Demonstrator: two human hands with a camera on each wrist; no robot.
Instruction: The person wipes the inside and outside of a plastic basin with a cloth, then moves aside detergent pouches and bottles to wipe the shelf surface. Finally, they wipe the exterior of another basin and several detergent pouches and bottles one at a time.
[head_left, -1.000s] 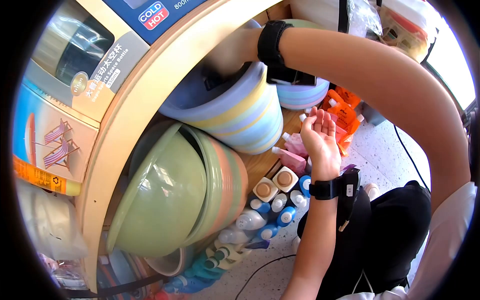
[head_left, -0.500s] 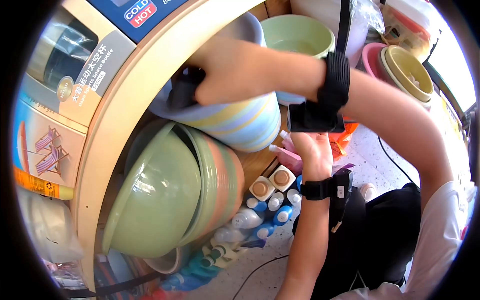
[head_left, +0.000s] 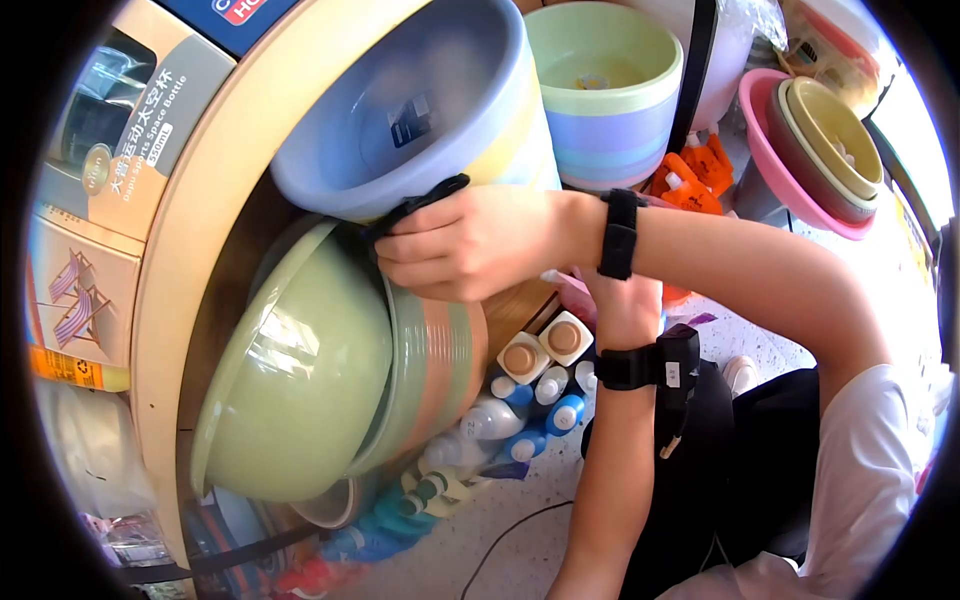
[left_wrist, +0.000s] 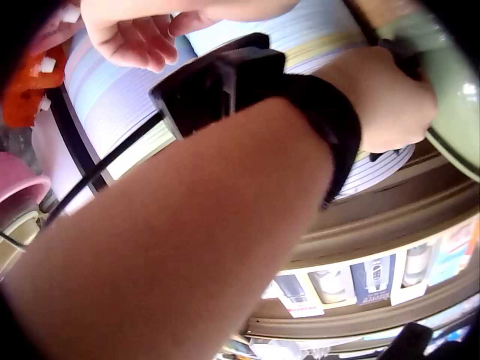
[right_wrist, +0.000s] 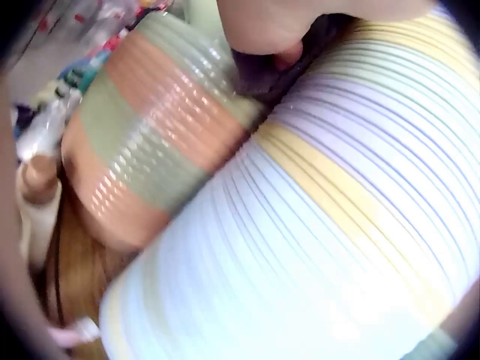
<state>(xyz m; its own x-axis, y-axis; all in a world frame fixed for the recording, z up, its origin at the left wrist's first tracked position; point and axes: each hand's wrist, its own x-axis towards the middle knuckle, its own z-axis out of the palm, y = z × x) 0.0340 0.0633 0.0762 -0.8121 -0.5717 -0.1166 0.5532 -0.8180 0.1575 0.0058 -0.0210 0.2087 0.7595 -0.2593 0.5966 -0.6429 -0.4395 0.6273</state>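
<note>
My right hand (head_left: 470, 240) grips a limp-looking black piece of material (head_left: 425, 203) just outside the rim of a blue striped bucket (head_left: 370, 185). This bucket lies tilted on its side, its mouth facing me. In the right wrist view the fingers curl over the dark material (right_wrist: 259, 75), in the gap between the bucket's ribbed wall (right_wrist: 322, 240) and an orange-and-green striped tub (right_wrist: 142, 135). My left hand (left_wrist: 139, 37) is held out with loose fingers and nothing in it, near the ribbed buckets. In the head view the right arm covers most of it.
Large green basins (head_left: 300, 370) lie tilted beside the bucket under a curved wooden shelf edge (head_left: 165, 330) carrying boxed bottles (head_left: 130, 130). Another striped bucket (head_left: 610, 100) stands behind. Several bottles (head_left: 490, 420), orange pouches (head_left: 690, 190) and nested basins (head_left: 830, 140) stand around.
My right hand has come out of the bucket with the black material and moved over the rim to its outer side. The left hand, earlier palm up, is now mostly behind the right arm.
</note>
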